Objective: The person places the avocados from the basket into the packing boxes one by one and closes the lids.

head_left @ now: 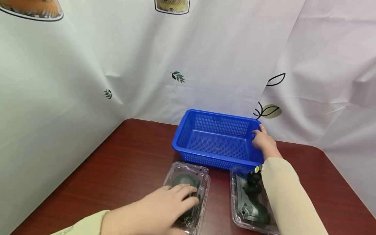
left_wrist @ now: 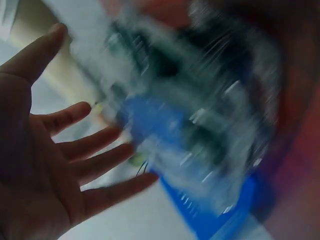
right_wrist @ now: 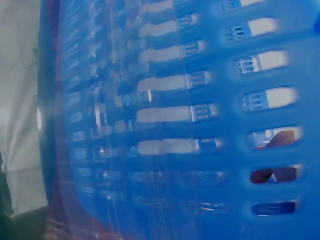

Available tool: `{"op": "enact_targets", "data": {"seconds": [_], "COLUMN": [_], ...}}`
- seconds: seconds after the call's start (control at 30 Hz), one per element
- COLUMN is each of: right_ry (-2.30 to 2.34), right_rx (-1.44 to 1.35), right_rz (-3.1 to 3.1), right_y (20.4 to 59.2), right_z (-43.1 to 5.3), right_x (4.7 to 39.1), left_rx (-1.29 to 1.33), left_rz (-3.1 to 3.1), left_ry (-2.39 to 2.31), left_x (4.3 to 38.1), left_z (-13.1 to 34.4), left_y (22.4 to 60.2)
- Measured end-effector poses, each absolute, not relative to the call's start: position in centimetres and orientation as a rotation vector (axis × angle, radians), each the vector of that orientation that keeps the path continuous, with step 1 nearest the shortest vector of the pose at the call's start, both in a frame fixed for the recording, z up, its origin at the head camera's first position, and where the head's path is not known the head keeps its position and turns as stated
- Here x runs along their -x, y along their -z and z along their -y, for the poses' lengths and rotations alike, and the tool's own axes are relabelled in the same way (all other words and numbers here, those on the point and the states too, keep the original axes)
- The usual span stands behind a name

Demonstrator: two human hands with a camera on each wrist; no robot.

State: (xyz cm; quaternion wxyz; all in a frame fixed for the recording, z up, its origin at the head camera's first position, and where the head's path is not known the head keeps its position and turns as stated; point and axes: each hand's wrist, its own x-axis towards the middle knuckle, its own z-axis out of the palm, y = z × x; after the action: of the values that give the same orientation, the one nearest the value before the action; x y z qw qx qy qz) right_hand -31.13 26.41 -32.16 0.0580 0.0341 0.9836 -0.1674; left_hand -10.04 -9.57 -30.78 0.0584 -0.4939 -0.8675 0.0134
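Note:
My left hand (head_left: 158,209) hovers over or touches a clear plastic clamshell box (head_left: 192,168) with dark green, rounded contents; contact is unclear. In the left wrist view the fingers (left_wrist: 95,145) are spread and hold nothing, while the box (left_wrist: 195,120) is blurred. At the right end of a blue plastic basket (head_left: 217,142), my right hand (head_left: 264,142) grips the wall, thumb and fingers around the rim. The right wrist view is filled by the slotted basket wall (right_wrist: 225,120), with a bit of skin visible through a slot.
A second clear box (head_left: 235,202) with dark green contents lies below the right forearm, which partly covers it. One dark piece there has a yellow-green tip (head_left: 257,169). The brown table (head_left: 129,163) meets a white printed curtain (head_left: 223,65) at the back.

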Motion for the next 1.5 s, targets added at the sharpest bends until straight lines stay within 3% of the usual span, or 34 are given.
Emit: {"op": "enact_targets", "data": {"seconds": [0.5,1.5], "right_ry": [0.505,0.502], "right_rx": [-0.102,-0.112], "right_rz": [-2.97,-2.963], "right_y": [32.0,32.2], "right_z": [-26.1,-26.4], "right_x": [31.2,31.3], "left_rx": [1.393,1.157], "left_rz": [2.526,2.088], "left_ry": [-0.22,-0.832], "left_x": [12.1,10.6], "left_z": [7.9,4.0], "left_y": [33.7,36.6]}}
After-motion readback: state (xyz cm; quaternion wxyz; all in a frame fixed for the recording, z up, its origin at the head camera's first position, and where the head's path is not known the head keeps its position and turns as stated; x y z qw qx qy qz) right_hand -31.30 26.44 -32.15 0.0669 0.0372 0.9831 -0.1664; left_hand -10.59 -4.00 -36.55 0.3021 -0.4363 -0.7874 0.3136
